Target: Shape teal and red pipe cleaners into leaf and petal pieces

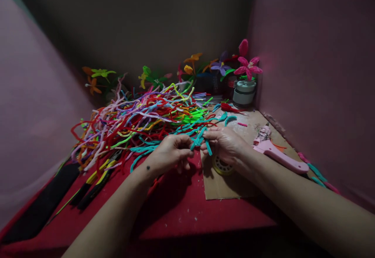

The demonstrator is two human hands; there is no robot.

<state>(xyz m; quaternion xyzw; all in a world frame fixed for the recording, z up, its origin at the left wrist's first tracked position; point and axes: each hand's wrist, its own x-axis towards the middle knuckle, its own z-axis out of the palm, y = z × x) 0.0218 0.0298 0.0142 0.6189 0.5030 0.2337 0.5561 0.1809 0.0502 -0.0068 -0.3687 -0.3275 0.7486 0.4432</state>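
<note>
A short turquoise pipe cleaner (199, 137), bent into several pieces or loops, is held between my two hands above the front of the table. My left hand (175, 151) pinches its left end between thumb and fingers. From the other side my right hand (222, 142) grips it with thumb and forefinger, and one turquoise end hangs below those fingers. Under my right hand lies a yellow-rimmed spool (223, 167), partly covered. Loose turquoise pipe cleaners (146, 148) stick out of the pile near my left hand.
A big heap of coloured pipe cleaners (117, 121) fills the left and centre. Pliers (99, 180) with yellow-black handles lie at left by a black strip (43, 203). A pink glue gun (281, 157) rests on cardboard (216, 189). Behind stand fuzzy flowers (248, 67) and a jar (244, 93).
</note>
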